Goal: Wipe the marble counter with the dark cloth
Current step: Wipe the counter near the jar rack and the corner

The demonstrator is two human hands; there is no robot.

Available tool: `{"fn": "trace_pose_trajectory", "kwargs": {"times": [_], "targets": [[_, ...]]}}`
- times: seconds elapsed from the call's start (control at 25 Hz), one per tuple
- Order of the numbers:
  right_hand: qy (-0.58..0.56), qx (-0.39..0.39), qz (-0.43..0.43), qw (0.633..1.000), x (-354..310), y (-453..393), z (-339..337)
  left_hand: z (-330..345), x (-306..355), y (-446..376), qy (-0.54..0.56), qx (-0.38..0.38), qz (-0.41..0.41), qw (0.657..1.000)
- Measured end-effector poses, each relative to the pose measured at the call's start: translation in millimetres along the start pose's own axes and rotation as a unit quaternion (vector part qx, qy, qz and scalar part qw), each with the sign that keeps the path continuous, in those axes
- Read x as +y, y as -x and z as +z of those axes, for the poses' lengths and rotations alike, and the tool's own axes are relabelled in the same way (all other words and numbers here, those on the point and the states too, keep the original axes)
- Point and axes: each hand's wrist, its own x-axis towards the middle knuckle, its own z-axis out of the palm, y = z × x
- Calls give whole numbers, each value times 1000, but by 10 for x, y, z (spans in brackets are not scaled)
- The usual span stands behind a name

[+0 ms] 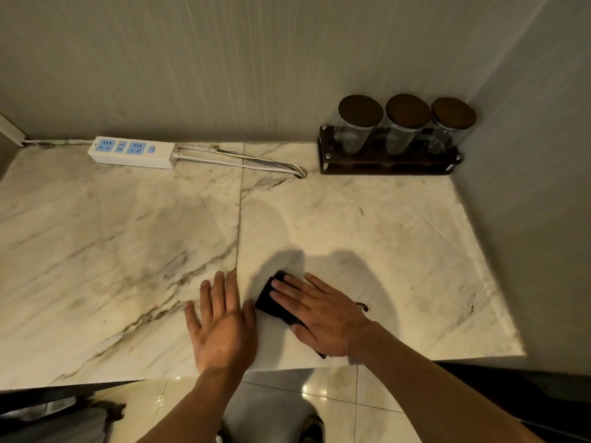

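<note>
The white marble counter with grey-brown veins fills the middle of the head view. Near its front edge lies the dark cloth, folded small. My right hand rests flat on top of it, fingers stretched out and pointing left, covering most of the cloth. Just left of the cloth, my left hand lies flat on the bare marble with fingers spread, holding nothing. A small dark loop of the cloth shows behind my right wrist.
A white power strip with its cable lies along the back wall. A dark wooden rack with three lidded glass jars stands in the back right corner. A wall closes the right side. Tiled floor shows below the counter's front edge.
</note>
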Motion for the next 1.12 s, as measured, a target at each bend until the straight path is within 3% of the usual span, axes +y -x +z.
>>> {"fn": "trace_pose_trajectory", "kwargs": {"times": [0.6,1.12], "targets": [[11,10,4,1000,628,-591,-273,-11,5,-9,1,13,-4,1000],[-35,91,177,979,940,-1081,-389,61,-34,-46,-12,25,1,1000]]}}
